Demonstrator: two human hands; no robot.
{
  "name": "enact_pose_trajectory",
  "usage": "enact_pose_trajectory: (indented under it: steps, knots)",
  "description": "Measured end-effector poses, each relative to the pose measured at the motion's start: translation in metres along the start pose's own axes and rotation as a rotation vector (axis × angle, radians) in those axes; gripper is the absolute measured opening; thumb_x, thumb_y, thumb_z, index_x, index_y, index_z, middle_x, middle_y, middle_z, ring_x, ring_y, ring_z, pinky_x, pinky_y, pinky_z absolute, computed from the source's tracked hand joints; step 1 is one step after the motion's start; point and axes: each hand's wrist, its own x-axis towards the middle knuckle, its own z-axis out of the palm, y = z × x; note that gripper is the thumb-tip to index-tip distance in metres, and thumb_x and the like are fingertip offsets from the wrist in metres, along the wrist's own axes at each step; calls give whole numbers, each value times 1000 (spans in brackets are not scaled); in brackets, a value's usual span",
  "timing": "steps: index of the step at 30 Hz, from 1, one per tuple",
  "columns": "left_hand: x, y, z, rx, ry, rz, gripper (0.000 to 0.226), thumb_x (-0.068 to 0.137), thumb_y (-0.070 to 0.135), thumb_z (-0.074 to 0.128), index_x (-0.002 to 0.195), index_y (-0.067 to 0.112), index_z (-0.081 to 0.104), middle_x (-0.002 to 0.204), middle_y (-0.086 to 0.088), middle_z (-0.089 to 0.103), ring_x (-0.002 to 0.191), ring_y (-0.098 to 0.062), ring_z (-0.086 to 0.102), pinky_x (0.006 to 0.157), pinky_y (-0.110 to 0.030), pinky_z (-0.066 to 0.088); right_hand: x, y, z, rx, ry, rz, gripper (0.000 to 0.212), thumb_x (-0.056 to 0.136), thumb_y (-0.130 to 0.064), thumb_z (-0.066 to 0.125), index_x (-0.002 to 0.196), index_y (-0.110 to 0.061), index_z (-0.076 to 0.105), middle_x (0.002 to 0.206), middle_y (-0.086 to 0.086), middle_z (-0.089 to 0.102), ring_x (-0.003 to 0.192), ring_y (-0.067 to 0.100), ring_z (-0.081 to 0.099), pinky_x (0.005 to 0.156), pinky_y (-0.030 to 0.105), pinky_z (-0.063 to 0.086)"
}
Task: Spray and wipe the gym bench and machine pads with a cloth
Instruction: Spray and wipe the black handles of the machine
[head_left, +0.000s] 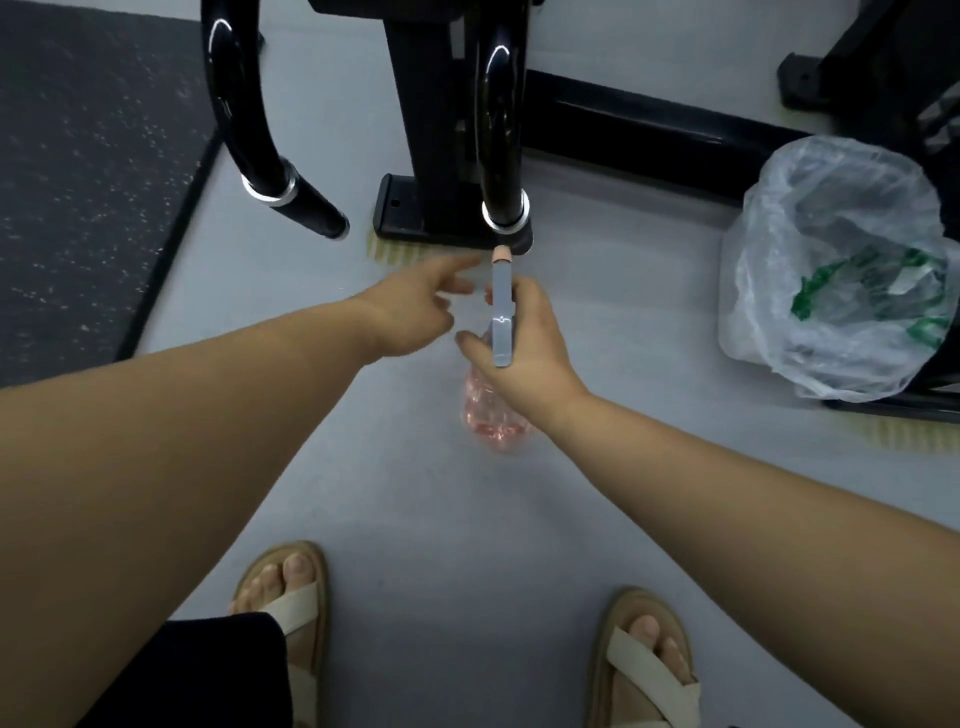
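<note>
I saw right hand (524, 353) gripping spray bottle (502, 312) | nozzle pointed ahead at machine handle (501, 135) | left hand (410, 312) unclenched alongside

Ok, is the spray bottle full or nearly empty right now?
Nearly empty, it seems. The spray bottle, gripped by the right hand, has a clear body, and pink liquid shows only near its bottom.

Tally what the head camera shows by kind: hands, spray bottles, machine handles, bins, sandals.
hands: 2 (left hand, right hand)
spray bottle: 1
machine handles: 2
lined bin: 1
sandals: 2
Total: 8
</note>
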Motion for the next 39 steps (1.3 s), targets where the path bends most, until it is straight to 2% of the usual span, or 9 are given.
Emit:
enact_pose_trajectory:
  steps: [8, 12, 14, 19, 23, 25, 29, 35, 39]
  knots:
    - [-27, -35, 1, -231, -159, 30, 89, 85, 9, 64, 147, 43, 10, 149, 11, 28, 131, -7, 34, 82, -8, 37, 1, -27, 27, 95, 19, 107, 56, 82, -22, 72, 124, -19, 35, 124, -2, 40, 84, -4, 50, 65, 9, 44]
    - [-33, -32, 0, -505, -66, 114, 73, 84, 2, 63, 144, 30, 33, 133, 8, 49, 106, 6, 56, 71, -5, 47, 2, -43, 42, 137, 14, 104, 47, 87, -14, 64, 126, -19, 38, 101, -9, 52, 84, -2, 54, 66, 8, 45]
    - [-33, -30, -5, -529, 41, 145, 57, 84, 0, 62, 132, 26, 46, 110, 17, 57, 86, 16, 58, 69, -2, 46, 4, -50, 42, 177, -37, 92, 44, 88, -11, 61, 124, -22, 39, 99, -12, 55, 86, -6, 56, 73, 11, 47]
    - [-27, -43, -22, -420, 161, 135, 54, 87, 11, 57, 127, 45, 45, 95, 24, 54, 84, 6, 54, 70, -9, 41, 5, -45, 24, 135, -347, 76, 60, 94, -4, 47, 145, -30, 29, 136, -20, 41, 125, 3, 44, 105, 27, 39]
    - [-12, -44, -25, -386, 60, 24, 27, 85, 14, 59, 98, 38, 61, 73, 6, 54, 69, -13, 51, 59, -21, 40, 10, -34, 4, 222, 197, 321, 24, 96, -9, 43, 114, -19, 54, 115, -1, 61, 83, 14, 62, 78, 30, 53]
    - [-8, -42, -27, -392, 9, 20, 25, 84, 13, 61, 94, 36, 60, 77, 3, 61, 75, -16, 57, 61, -21, 44, 16, -32, -8, 317, 390, 325, 16, 99, -16, 41, 109, -18, 53, 111, 1, 60, 87, 16, 60, 78, 28, 52]
    - [-2, -36, -42, -458, -42, 98, 40, 89, 7, 57, 103, 44, 57, 51, 25, 61, 50, 11, 56, 47, -3, 40, 33, -44, -25, 386, 378, 180, 28, 101, -32, 37, 111, -21, 61, 116, -5, 63, 110, 9, 58, 95, 26, 46]
    - [1, -25, -57, -337, -118, 117, 30, 87, 15, 63, 115, 26, 64, 72, 17, 66, 63, 5, 61, 55, -5, 47, 38, -65, -19, 496, 376, 146, 26, 100, -31, 43, 89, -23, 64, 80, -16, 72, 104, 7, 63, 101, 29, 45]
    - [3, -28, -57, -338, -92, 102, 25, 84, 24, 67, 81, 48, 60, 65, 20, 57, 63, -3, 54, 49, -8, 41, 38, -63, -13, 410, 365, 161, 26, 100, -23, 46, 87, -24, 69, 89, -16, 72, 98, 0, 64, 90, 18, 49]
